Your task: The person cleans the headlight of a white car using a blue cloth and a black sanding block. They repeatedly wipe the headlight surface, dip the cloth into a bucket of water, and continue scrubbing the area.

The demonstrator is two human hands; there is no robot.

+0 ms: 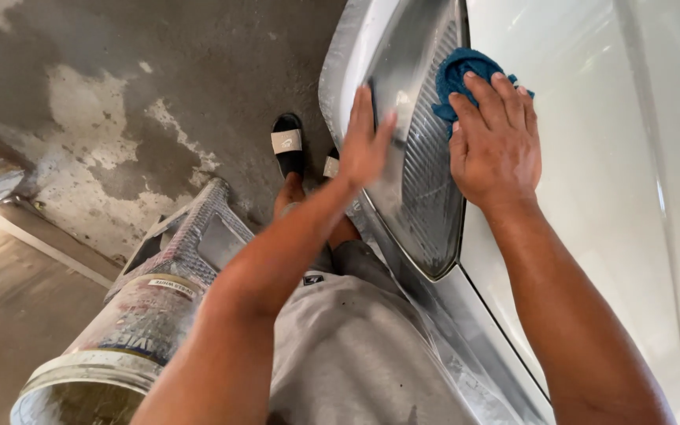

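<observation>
A car headlight (423, 205) with a ribbed, hazy lens sits at the corner of a white car body (592, 205). My right hand (497, 142) presses a dark blue cloth (454, 75) flat against the upper part of the lens. My left hand (365, 142) lies flat with fingers together on the headlight's left edge, holding nothing. My feet in black sandals (287, 144) stand on the wet concrete below.
A dirty white bucket (123, 338) stands at lower left beside my leg. A metal step with a patterned tread (198, 228) lies next to it. The grey concrete floor (120, 102) is patchy and damp.
</observation>
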